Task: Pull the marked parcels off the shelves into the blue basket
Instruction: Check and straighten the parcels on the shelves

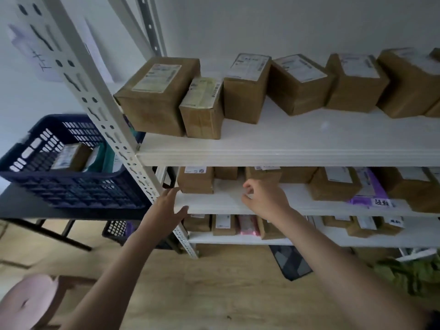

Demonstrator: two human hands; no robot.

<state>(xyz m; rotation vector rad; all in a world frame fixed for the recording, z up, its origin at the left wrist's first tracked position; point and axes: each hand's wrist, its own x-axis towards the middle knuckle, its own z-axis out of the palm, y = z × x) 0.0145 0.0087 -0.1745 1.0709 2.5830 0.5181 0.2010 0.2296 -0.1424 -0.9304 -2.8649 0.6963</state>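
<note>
1. White metal shelving unit (273, 151), three boards visible; brown cardboard parcels with white labels (157, 96) in a row across the top board.
2. Middle board: more brown parcels at the back, a purple plastic mailer bag (371, 186) toward 3 o'clock.
3. Dark blue slotted plastic basket (69, 163) at 9 o'clock on a black table (28, 206), beside the perforated upright; a small brown parcel and a green packet lie inside.
4. Left hand (166, 208): fingers straight, slightly spread, against the middle board's front edge near the upright, holding nothing.
5. Right hand (264, 196): over the middle board, fingers curled loosely, thumb and forefinger close; cannot tell whether it pinches anything.
6. Pink round stool (26, 303) at 7 o'clock on the wooden floor.
</note>
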